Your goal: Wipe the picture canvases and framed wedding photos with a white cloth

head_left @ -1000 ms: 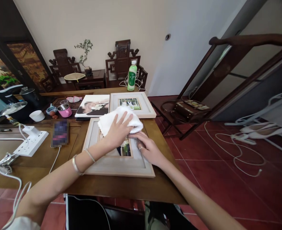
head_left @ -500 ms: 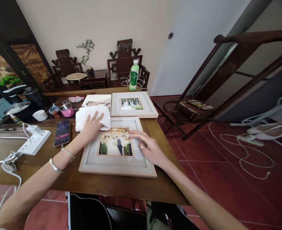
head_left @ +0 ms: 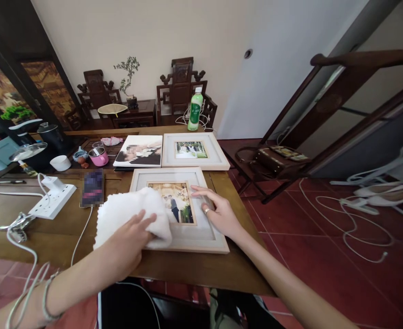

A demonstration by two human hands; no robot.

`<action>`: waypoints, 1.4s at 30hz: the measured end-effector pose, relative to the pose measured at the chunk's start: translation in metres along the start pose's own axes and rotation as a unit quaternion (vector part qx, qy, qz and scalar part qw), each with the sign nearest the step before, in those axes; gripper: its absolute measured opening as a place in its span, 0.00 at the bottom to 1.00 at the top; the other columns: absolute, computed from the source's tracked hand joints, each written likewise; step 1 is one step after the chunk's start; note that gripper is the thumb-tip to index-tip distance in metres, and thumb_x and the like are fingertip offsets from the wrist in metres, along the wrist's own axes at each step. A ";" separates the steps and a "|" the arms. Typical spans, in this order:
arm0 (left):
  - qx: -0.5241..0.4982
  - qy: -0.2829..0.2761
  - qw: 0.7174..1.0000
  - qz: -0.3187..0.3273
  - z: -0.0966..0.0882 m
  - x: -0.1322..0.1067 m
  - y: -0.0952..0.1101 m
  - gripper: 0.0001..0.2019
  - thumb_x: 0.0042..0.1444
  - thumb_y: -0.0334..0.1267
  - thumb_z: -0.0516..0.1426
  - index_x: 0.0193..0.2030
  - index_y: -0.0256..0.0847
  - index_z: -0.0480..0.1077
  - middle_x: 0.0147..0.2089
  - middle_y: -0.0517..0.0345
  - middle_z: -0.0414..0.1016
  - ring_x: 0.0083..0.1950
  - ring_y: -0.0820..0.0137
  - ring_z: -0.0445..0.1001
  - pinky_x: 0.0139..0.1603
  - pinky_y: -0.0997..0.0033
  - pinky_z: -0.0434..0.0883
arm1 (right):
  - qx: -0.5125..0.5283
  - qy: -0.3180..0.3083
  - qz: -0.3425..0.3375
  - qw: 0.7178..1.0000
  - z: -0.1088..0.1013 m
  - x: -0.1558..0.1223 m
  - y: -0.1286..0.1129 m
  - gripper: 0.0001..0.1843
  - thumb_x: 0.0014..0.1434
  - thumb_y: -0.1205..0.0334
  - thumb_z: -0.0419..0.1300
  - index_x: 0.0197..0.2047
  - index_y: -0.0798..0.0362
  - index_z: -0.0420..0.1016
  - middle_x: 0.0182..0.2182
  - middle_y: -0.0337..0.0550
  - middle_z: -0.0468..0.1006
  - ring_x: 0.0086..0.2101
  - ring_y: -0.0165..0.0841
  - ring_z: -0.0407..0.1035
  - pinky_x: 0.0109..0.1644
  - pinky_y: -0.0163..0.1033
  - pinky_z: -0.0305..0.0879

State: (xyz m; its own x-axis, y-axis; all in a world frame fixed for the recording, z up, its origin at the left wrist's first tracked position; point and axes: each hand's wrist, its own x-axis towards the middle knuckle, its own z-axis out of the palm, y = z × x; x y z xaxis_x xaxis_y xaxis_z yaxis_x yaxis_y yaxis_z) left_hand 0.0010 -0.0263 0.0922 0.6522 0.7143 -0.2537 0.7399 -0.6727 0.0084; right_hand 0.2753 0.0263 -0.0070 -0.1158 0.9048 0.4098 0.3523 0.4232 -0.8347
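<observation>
A light wooden picture frame (head_left: 210,246) lies flat near the table's front edge, with a wedding photo (head_left: 181,205) in its middle. My left hand (head_left: 133,240) presses a white cloth (head_left: 119,212) onto the frame's left side. The cloth covers the lower left corner and part of the photo, and it hangs over the frame's left edge onto the table. My right hand (head_left: 220,210) lies on the right side of the frame, fingers stretched out near the photo's right border. A ring shows on one of its fingers.
Behind lie a second framed photo (head_left: 218,157) and a photo panel (head_left: 140,160). A green drink bottle (head_left: 195,109) stands at the back. To the left are a phone (head_left: 92,188) on a cable, a power strip (head_left: 54,201), a pink cup (head_left: 99,156) and a white cup (head_left: 60,163).
My left hand has drawn the cloth from the frame's upper left corner down to its lower left, uncovering the photo panel behind. My right hand stays on the frame's right side.
</observation>
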 end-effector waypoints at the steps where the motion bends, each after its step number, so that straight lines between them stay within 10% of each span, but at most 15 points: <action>1: 0.004 -0.003 1.000 -0.003 0.000 0.002 0.000 0.25 0.46 0.19 0.52 0.50 0.40 0.73 0.70 0.54 0.56 0.71 0.58 0.51 0.67 0.62 0.60 | -0.002 -0.004 -0.005 1.000 0.000 0.000 0.000 0.22 0.50 0.75 0.51 0.44 0.47 0.74 0.56 0.42 0.74 0.59 0.37 0.64 0.64 0.51 0.56; 13: 0.100 0.127 0.986 -0.048 0.006 0.093 -0.087 0.34 0.46 0.13 0.45 0.60 0.33 0.65 0.71 0.40 0.51 0.72 0.55 0.48 0.68 0.54 0.54 | -0.005 -0.021 -0.012 1.000 -0.004 -0.001 0.001 0.22 0.51 0.75 0.51 0.46 0.47 0.74 0.55 0.43 0.74 0.58 0.37 0.64 0.64 0.51 0.56; 27: -0.073 0.055 0.996 -0.003 0.030 -0.036 0.002 0.31 0.42 0.13 0.46 0.51 0.38 0.70 0.74 0.50 0.42 0.73 0.58 0.39 0.70 0.52 0.54 | -0.012 -0.006 0.006 1.000 0.000 0.000 0.001 0.23 0.49 0.75 0.50 0.45 0.47 0.73 0.54 0.42 0.75 0.57 0.37 0.66 0.63 0.49 0.57; 42: -0.049 0.010 0.998 0.042 0.003 0.057 0.085 0.18 0.56 0.25 0.52 0.51 0.34 0.73 0.73 0.40 0.46 0.71 0.40 0.42 0.67 0.40 0.53 | -0.021 -0.015 0.025 0.999 -0.002 -0.002 -0.001 0.25 0.50 0.74 0.50 0.49 0.48 0.70 0.57 0.45 0.72 0.58 0.39 0.64 0.64 0.52 0.56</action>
State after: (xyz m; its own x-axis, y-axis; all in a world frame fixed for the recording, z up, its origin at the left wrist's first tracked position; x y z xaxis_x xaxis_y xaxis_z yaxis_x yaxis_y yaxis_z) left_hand 0.1006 -0.0437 0.0756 0.7156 0.6601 -0.2283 0.6939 -0.7092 0.1245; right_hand 0.2772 0.0238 -0.0060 -0.1247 0.9262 0.3558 0.3975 0.3752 -0.8374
